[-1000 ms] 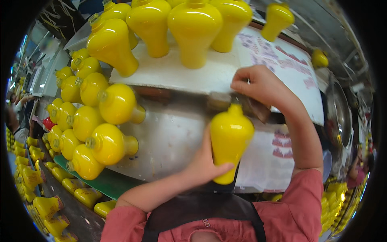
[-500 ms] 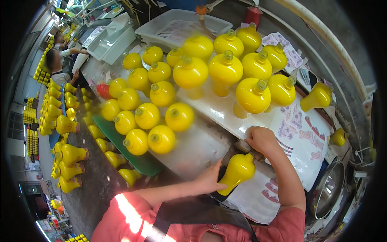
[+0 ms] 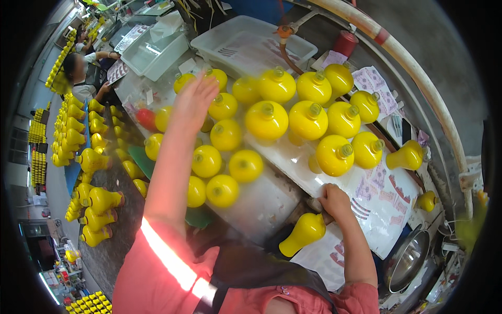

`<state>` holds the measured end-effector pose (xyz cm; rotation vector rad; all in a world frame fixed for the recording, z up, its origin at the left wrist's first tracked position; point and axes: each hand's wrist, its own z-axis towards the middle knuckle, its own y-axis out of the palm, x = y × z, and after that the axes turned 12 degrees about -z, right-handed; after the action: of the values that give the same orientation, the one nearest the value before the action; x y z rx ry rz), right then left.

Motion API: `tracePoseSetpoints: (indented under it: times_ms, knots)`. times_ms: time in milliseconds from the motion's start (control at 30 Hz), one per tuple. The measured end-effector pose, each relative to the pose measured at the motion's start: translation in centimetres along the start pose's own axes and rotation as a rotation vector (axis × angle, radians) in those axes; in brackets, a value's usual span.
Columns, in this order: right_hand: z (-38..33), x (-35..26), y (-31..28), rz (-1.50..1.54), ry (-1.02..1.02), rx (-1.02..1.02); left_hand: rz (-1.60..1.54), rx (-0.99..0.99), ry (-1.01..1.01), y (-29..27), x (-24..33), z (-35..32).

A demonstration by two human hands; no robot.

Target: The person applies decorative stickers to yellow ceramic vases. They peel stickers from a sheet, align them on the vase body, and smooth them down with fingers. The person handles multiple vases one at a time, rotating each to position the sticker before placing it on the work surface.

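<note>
**Yellow bottle (image 3: 302,235) beside the right hand (image 3: 336,201); left hand (image 3: 198,95) extended over the bottle group (image 3: 226,134)**

The yellow bottle is situated just below and to the left of the right hand, its neck directed toward the curled fingers and its base toward the dark apron (image 3: 248,271). These fingers are bent together; whether they are clamped on the neck or on the brown block (image 3: 314,204) beside it cannot be told. The left hand, well apart from the right, has its fingers straightened, with nothing visibly grasped; its contact with the bottles beneath is unclear. Beyond the left hand, to its right, is a clear tray (image 3: 238,46); to its left, a red object (image 3: 146,119). Beyond the right hand, further bottles (image 3: 335,156) stand on a white board (image 3: 311,180); a metal pan (image 3: 410,256) lies to its lower right.
</note>
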<state>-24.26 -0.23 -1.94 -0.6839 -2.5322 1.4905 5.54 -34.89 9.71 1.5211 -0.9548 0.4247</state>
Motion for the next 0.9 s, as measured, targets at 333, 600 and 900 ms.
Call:
tracePoseSetpoints:
  times_ms: [333,600,900]
  knots:
    - [0.3,-0.5,-0.2,0.049,0.087,-0.029,-0.197,0.2,-0.22,2.9,-9.8,26.0]
    - [0.3,-0.8,-0.4,0.106,0.077,0.0,-0.151,0.343,-0.178,0.1,-17.2,35.5]
    - [0.2,-0.4,0.0,0.118,0.009,0.068,-0.228,0.559,-0.2,-0.2,-17.6,36.2]
